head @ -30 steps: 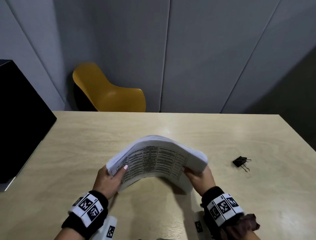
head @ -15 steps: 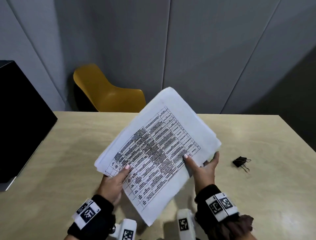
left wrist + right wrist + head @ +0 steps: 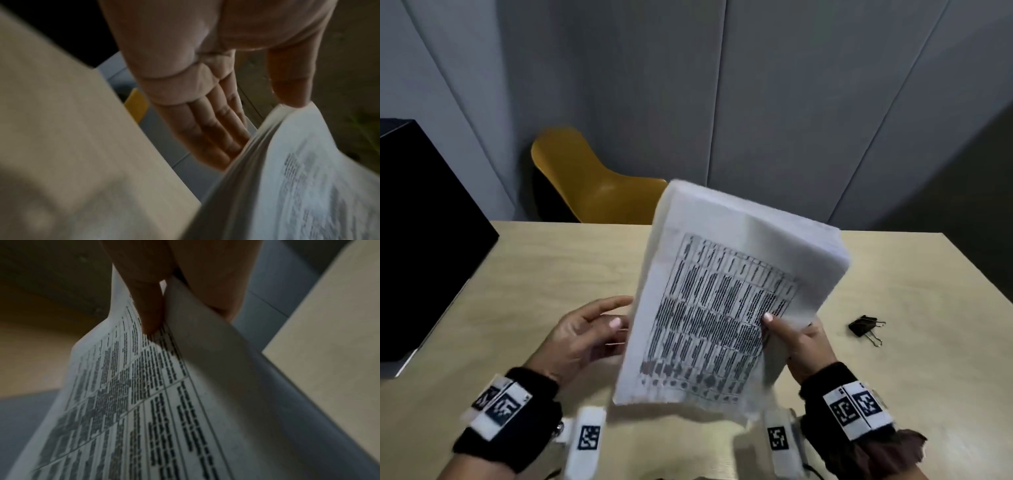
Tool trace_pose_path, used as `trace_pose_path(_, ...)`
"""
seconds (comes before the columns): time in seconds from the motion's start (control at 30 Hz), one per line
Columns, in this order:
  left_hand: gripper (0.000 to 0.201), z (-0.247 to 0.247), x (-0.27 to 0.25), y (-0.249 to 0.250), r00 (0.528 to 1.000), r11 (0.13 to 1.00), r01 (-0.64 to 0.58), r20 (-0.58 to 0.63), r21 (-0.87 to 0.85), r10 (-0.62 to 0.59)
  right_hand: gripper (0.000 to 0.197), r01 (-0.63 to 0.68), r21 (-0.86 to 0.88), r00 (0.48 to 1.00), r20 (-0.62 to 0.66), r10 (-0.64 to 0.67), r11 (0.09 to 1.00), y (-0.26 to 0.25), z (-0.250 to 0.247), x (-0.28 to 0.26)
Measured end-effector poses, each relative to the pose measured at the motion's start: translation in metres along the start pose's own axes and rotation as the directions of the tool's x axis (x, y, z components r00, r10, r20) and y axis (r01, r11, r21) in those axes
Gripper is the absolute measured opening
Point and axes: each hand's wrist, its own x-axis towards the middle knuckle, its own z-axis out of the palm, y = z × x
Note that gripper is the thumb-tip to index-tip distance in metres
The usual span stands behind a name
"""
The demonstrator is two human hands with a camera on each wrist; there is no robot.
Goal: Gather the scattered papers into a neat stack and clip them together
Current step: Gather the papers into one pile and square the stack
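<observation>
A thick stack of white papers (image 3: 726, 301) with a printed table on the front is raised above the table (image 3: 544, 274), nearly upright and tilted right. My right hand (image 3: 791, 339) pinches its lower right edge, thumb (image 3: 152, 313) on the printed face and fingers behind; the sheets (image 3: 144, 402) fan away from it. My left hand (image 3: 599, 325) is at the stack's left edge with straight fingers (image 3: 216, 129) reaching behind the papers (image 3: 308, 178), gripping nothing. A black binder clip (image 3: 866, 329) lies on the table to the right of my right hand.
A yellow chair (image 3: 592, 185) stands behind the table's far edge against grey wall panels. A large black box-like object (image 3: 421, 222) occupies the table's left edge.
The stack went from bent on the table to lifted, then swung more upright. My left hand let go of its lower left edge and now lies open beside it.
</observation>
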Motion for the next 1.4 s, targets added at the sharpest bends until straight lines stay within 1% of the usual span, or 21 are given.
trace_pose_path(0.07, 0.084, 0.014, 0.003, 0.008, 0.999, 0.982, -0.015, 0.033, 0.188, 0.009, 0.021, 0.053, -0.137, 0.997, 0.057, -0.045, 0.989, -0.001, 0.006, -0.002)
trace_pose_path(0.1, 0.078, 0.021, 0.005, 0.009, 0.999, 0.961, -0.045, 0.021, 0.273, 0.041, 0.023, 0.091, -0.183, 0.994, 0.079, -0.078, 0.979, 0.000, 0.011, -0.005)
trace_pose_path(0.13, 0.066, 0.028, 0.008, 0.009, 0.996, 0.935, -0.083, -0.007, 0.344, 0.091, 0.020, 0.127, -0.208, 0.989, 0.102, -0.108, 0.970, 0.003, 0.015, -0.007)
trace_pose_path(0.17, 0.048, 0.035, 0.009, 0.008, 0.988, 0.911, -0.116, -0.044, 0.395, 0.145, 0.019, 0.154, -0.212, 0.984, 0.118, -0.131, 0.965, 0.004, 0.021, -0.009)
trace_pose_path(0.2, 0.032, 0.040, 0.010, 0.007, 0.979, 0.895, -0.141, -0.072, 0.424, 0.189, 0.026, 0.169, -0.209, 0.983, 0.111, -0.149, 0.963, 0.006, 0.024, -0.010)
trace_pose_path(0.23, 0.025, 0.043, 0.011, 0.005, 0.973, 0.883, -0.161, -0.080, 0.441, 0.217, 0.036, 0.174, -0.192, 0.982, 0.101, -0.157, 0.966, 0.006, 0.026, -0.010)
trace_pose_path(0.27, 0.023, 0.046, 0.011, 0.004, 0.970, 0.878, -0.175, -0.073, 0.445, 0.230, 0.040, 0.182, -0.185, 0.982, 0.092, -0.167, 0.966, 0.006, 0.026, -0.008)
trace_pose_path(0.37, 0.031, 0.053, 0.007, 0.003, 0.965, 0.864, -0.214, -0.035, 0.456, 0.258, 0.023, 0.229, -0.219, 0.973, 0.080, -0.217, 0.948, 0.000, 0.025, -0.008)
trace_pose_path(0.47, 0.042, 0.050, 0.006, -0.001, 0.949, 0.869, -0.251, -0.068, 0.426, 0.307, 0.035, 0.276, -0.221, 0.961, 0.049, -0.272, 0.935, -0.002, 0.022, -0.005)
trace_pose_path(0.5, 0.041, 0.049, 0.007, -0.003, 0.946, 0.872, -0.249, -0.088, 0.422, 0.313, 0.036, 0.277, -0.216, 0.960, 0.032, -0.276, 0.936, -0.002, 0.021, -0.005)
trace_pose_path(0.6, 0.023, 0.052, 0.007, -0.008, 0.923, 0.838, -0.265, -0.127, 0.477, 0.364, 0.027, 0.284, -0.196, 0.958, 0.009, -0.288, 0.939, -0.002, 0.025, -0.005)
trace_pose_path(0.67, 0.023, 0.057, 0.008, -0.008, 0.903, 0.807, -0.280, -0.143, 0.519, 0.405, 0.039, 0.301, -0.187, 0.952, 0.001, -0.307, 0.935, -0.002, 0.026, -0.005)
trace_pose_path(0.77, 0.021, 0.062, 0.006, -0.005, 0.911, 0.835, -0.278, -0.144, 0.475, 0.385, 0.049, 0.307, -0.184, 0.951, 0.023, -0.308, 0.934, -0.005, 0.028, -0.004)
trace_pose_path(0.83, 0.016, 0.064, 0.004, -0.003, 0.909, 0.829, -0.308, -0.113, 0.467, 0.401, 0.037, 0.297, -0.204, 0.955, 0.048, -0.293, 0.933, -0.009, 0.029, -0.006)
trace_pose_path(0.9, 0.023, 0.067, 0.000, 0.006, 0.867, 0.819, -0.390, -0.132, 0.422, 0.480, 0.029, 0.337, -0.206, 0.941, 0.049, -0.334, 0.919, -0.022, 0.030, -0.010)
trace_pose_path(0.97, 0.028, 0.066, -0.002, 0.017, 0.785, 0.731, -0.499, -0.115, 0.465, 0.609, 0.037, 0.434, -0.213, 0.900, 0.061, -0.431, 0.875, -0.037, 0.031, -0.013)
trace_pose_path(1.03, 0.030, 0.064, -0.004, 0.028, 0.725, 0.631, -0.540, -0.073, 0.557, 0.685, 0.042, 0.505, -0.204, 0.863, 0.089, -0.498, 0.839, -0.053, 0.031, -0.013)
trace_pose_path(1.17, 0.022, 0.055, -0.006, 0.041, 0.711, 0.555, -0.508, -0.043, 0.659, 0.702, 0.036, 0.566, -0.276, 0.825, 0.185, -0.535, 0.777, -0.067, 0.027, -0.010)
trace_pose_path(1.3, 0.019, 0.050, -0.008, 0.048, 0.721, 0.513, -0.471, -0.021, 0.718, 0.692, 0.043, 0.587, -0.377, 0.809, 0.242, -0.535, 0.716, -0.068, 0.019, -0.013)
trace_pose_path(1.33, 0.020, 0.051, -0.008, 0.048, 0.711, 0.471, -0.472, 0.005, 0.745, 0.704, 0.046, 0.599, -0.408, 0.799, 0.257, -0.543, 0.689, -0.067, 0.017, -0.014)
trace_pose_path(1.4, 0.028, 0.056, -0.009, 0.046, 0.672, 0.318, -0.467, 0.097, 0.825, 0.734, 0.054, 0.627, -0.500, 0.770, 0.279, -0.574, 0.598, -0.065, 0.017, -0.015)
